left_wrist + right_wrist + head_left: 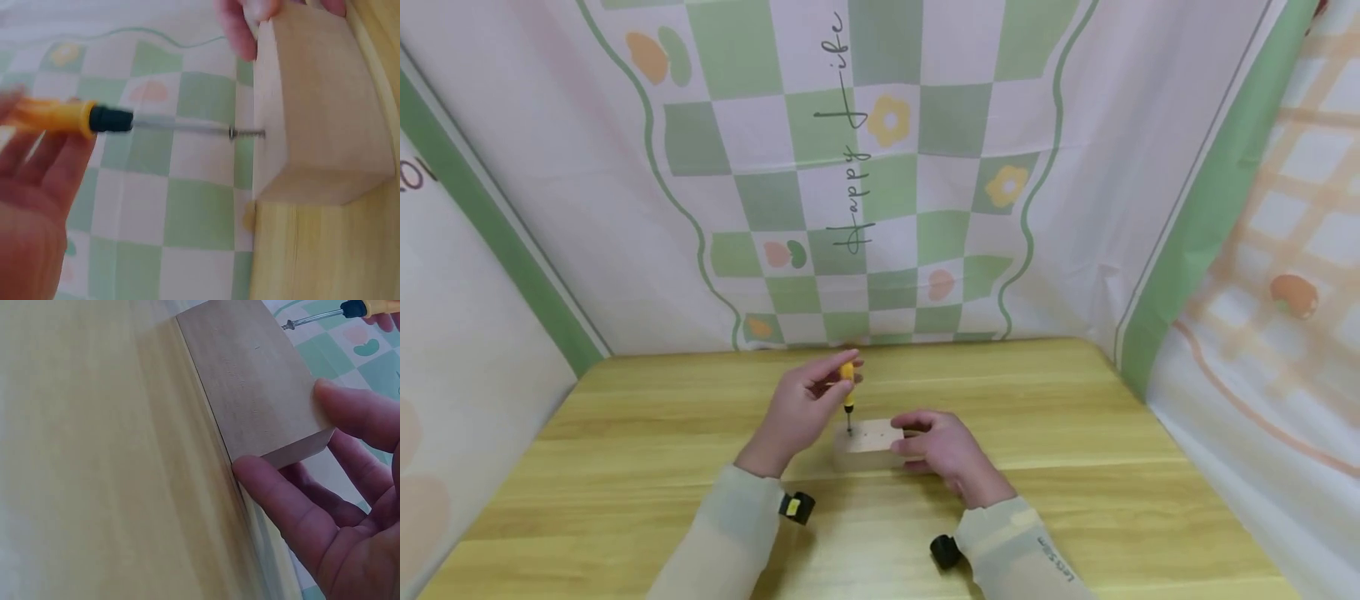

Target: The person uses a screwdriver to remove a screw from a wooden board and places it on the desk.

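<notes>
A pale wooden block point(871, 461) lies on the table, with small dark holes in its top face. My left hand point(797, 417) holds a yellow screwdriver point(62, 117) by its handle, the shaft upright over the block's left end. At its tip stands a screw point(249, 133), its point in the block and much of its thread still showing in the left wrist view. My right hand point(951, 452) grips the block's right end, with thumb and fingertips point(253, 470) on its faces.
The wood-grain table point(1037, 400) reaches back to a hanging cloth point(891, 192) with green and white checks. More cloth hangs at the left and right sides. A small black camera is worn on each wrist.
</notes>
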`<move>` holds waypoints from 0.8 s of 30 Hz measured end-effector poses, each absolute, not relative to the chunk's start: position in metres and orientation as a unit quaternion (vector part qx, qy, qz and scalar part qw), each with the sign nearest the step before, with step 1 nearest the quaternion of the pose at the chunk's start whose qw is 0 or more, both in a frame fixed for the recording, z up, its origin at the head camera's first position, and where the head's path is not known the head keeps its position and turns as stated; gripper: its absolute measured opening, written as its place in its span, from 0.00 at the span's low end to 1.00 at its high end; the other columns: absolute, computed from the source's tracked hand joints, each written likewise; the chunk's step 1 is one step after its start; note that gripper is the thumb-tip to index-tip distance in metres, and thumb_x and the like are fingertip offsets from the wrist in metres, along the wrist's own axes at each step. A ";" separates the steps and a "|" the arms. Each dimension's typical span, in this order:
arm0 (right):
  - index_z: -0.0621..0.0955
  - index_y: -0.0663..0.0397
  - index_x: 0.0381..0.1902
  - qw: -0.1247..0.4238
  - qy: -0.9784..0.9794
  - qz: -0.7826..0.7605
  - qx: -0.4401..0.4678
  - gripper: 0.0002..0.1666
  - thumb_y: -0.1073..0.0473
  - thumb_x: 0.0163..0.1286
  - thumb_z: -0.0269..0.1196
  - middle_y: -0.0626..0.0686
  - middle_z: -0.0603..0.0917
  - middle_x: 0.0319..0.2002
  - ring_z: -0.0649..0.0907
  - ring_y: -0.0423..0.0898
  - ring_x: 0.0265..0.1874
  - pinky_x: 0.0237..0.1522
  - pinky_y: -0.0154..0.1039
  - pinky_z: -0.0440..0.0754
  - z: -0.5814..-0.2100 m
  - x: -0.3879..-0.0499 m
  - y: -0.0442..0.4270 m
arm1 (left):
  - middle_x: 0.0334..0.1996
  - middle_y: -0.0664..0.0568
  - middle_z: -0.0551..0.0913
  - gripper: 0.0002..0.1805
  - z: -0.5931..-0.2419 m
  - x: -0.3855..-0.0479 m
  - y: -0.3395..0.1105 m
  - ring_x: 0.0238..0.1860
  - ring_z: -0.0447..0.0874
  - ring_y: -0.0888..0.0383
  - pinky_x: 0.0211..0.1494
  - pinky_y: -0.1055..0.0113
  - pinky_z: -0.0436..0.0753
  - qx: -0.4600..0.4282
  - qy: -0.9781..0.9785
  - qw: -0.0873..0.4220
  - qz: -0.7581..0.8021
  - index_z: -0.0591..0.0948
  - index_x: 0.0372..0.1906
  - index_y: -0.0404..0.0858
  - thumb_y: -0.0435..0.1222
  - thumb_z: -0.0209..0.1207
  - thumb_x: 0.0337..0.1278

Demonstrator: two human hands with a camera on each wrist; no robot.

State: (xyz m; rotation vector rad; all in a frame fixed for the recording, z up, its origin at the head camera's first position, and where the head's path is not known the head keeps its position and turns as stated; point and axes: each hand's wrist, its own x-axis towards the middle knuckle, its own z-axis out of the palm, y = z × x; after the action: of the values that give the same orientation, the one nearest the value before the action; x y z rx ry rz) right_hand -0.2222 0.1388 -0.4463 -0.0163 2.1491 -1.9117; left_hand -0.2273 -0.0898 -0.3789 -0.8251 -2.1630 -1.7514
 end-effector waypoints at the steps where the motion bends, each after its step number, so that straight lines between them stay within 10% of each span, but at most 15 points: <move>1: 0.83 0.61 0.53 0.132 0.740 -0.660 -0.006 0.21 0.67 0.61 0.72 0.57 0.80 0.56 0.84 0.51 0.43 0.42 0.48 0.86 -0.446 -0.222 0.138 | 0.54 0.48 0.84 0.19 -0.379 -0.228 -0.094 0.51 0.84 0.52 0.51 0.63 0.83 -0.292 -0.732 0.089 -0.609 0.81 0.62 0.38 0.26 0.58 0.68; 16: 0.83 0.62 0.54 0.136 0.734 -0.666 -0.005 0.22 0.67 0.61 0.72 0.58 0.79 0.58 0.84 0.51 0.43 0.42 0.49 0.86 -0.447 -0.220 0.139 | 0.43 0.44 0.88 0.14 -0.373 -0.234 -0.106 0.46 0.87 0.49 0.52 0.59 0.83 -0.260 -0.716 0.019 -0.648 0.85 0.53 0.32 0.26 0.61 0.63; 24: 0.83 0.62 0.55 0.138 0.728 -0.671 -0.009 0.23 0.67 0.61 0.72 0.58 0.79 0.58 0.85 0.52 0.43 0.42 0.49 0.86 -0.447 -0.220 0.139 | 0.39 0.49 0.89 0.14 -0.376 -0.224 -0.088 0.40 0.88 0.55 0.40 0.66 0.86 -0.192 -0.750 0.160 -0.612 0.88 0.49 0.37 0.28 0.67 0.57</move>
State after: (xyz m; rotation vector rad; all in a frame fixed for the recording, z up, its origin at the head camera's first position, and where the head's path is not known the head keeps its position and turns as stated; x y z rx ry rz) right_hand -0.2199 0.1389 -0.4465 -0.0261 2.1070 -1.9419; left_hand -0.2238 -0.0882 -0.3763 -0.5486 -2.1431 -1.7493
